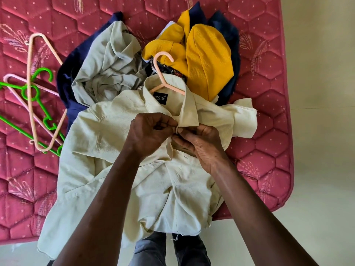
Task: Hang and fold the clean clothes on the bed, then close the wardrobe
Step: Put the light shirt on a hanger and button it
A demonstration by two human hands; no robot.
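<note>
You have bright, even daylight here, soft and diffuse across the whole scene. Shadows are faint: the shirt point(107, 150) carries only gentle shading in its folds and beneath the collar. Your wide lens bows the edges of the bed point(269, 150) outward at right and bottom. The centre is fairly sharp, the label point(160, 96) partly readable; fine texture looks slightly smeared, and the floor point(326, 131) washes pale.

Single wide-angle head cam, worn by the person standing at the edge of the mattress point(269, 143), looks fwd & steeply down from close above, floor point(317, 189) along right side.
</note>
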